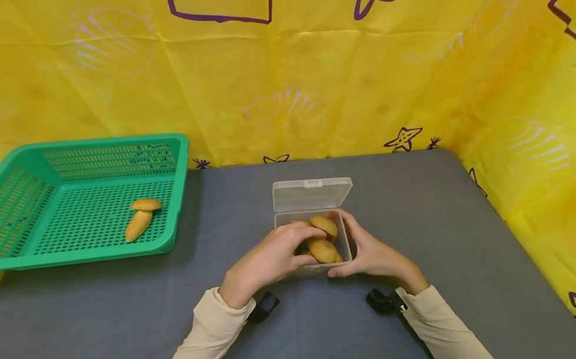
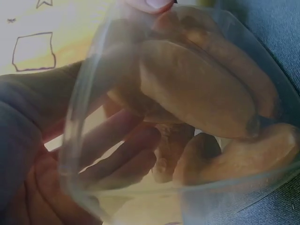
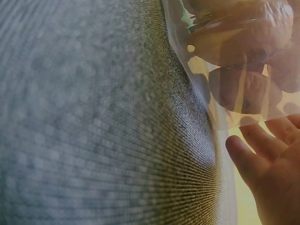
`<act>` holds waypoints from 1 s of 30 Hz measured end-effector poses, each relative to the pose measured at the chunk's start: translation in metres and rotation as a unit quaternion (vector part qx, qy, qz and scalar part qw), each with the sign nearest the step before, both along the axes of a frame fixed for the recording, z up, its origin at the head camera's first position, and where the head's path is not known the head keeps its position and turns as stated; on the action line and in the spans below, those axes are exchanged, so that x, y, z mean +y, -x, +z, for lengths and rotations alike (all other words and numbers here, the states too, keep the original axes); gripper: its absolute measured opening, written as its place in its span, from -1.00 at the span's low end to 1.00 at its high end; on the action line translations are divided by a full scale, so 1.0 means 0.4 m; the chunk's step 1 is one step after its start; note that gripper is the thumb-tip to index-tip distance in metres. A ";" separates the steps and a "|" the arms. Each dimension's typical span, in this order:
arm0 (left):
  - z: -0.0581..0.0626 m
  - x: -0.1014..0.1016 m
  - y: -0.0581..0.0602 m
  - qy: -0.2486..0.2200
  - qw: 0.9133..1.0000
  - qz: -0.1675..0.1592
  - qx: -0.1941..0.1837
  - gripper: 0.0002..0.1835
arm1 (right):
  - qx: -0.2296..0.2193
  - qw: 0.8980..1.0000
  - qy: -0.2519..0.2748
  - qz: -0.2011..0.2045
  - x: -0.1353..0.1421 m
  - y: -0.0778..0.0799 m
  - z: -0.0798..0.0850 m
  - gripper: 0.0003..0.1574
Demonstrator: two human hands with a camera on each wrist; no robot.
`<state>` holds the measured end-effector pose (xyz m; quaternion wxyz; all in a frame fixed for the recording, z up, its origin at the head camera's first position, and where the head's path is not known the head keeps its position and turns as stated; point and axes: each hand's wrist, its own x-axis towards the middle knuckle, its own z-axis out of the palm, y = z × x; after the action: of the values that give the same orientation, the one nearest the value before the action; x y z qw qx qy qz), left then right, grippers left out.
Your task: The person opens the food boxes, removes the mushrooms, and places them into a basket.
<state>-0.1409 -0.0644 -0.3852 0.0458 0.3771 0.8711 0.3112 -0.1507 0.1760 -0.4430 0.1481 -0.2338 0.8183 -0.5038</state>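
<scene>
A clear plastic box [image 1: 347,244] with its lid [image 1: 312,193] raised at the back stands on the table, holding several brown mushrooms [image 1: 324,250]. My left hand [image 1: 270,255] reaches over the box's left side, its curved fingers and thumb around a mushroom among the others. Through the clear wall in the left wrist view, mushroom stems [image 2: 197,89] and the left hand's fingers [image 2: 126,154] show. From the right, my right hand [image 1: 373,252] grips the box, thumb at the front and fingers along the side. Mushrooms [image 3: 246,89] press near the wall in the right wrist view.
A green perforated basket [image 1: 179,198] stands at the back left, with one mushroom [image 1: 139,223] inside it. Grey cloth [image 1: 97,331] covers the table. A yellow patterned curtain [image 1: 234,79] hangs behind and along the right side.
</scene>
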 end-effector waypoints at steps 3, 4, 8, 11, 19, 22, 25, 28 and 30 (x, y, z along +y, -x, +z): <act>-0.003 0.013 0.000 0.011 1.000 0.016 0.000 -0.56 | -0.002 1.000 0.001 0.001 0.002 -0.001 0.001 0.38; -0.005 0.016 -0.002 0.015 1.000 0.023 0.002 -0.56 | -0.001 1.000 0.001 0.000 0.002 -0.002 0.001 0.38; -0.013 0.024 -0.008 0.036 0.998 0.051 0.019 -0.58 | 0.002 1.000 -0.001 0.000 0.004 -0.001 0.002 0.40; -0.018 0.023 -0.011 0.039 0.997 0.058 0.033 -0.61 | 0.005 1.000 -0.005 0.001 0.003 0.000 0.003 0.40; -0.020 0.010 -0.011 0.004 0.999 0.026 0.023 -0.63 | -0.001 1.000 -0.004 0.003 0.002 -0.002 0.002 0.39; -0.016 0.007 -0.010 -0.017 1.000 0.015 0.009 -0.63 | -0.001 1.000 0.005 0.005 0.001 -0.002 0.001 0.39; -0.010 0.006 -0.010 -0.030 1.000 0.004 0.006 -0.63 | 0.001 1.000 0.009 0.006 0.001 -0.002 0.000 0.39; -0.006 0.004 -0.011 -0.039 0.999 -0.001 0.001 -0.63 | 0.003 1.000 0.007 0.005 0.000 -0.003 0.000 0.39; -0.004 0.003 -0.011 -0.047 0.999 -0.003 -0.004 -0.62 | 0.005 1.000 0.005 0.001 0.000 -0.003 0.000 0.40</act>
<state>-0.1365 -0.0632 -0.3867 0.0322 0.3802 0.8541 0.3536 -0.1495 0.1760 -0.4431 0.1432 -0.2379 0.8162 -0.5067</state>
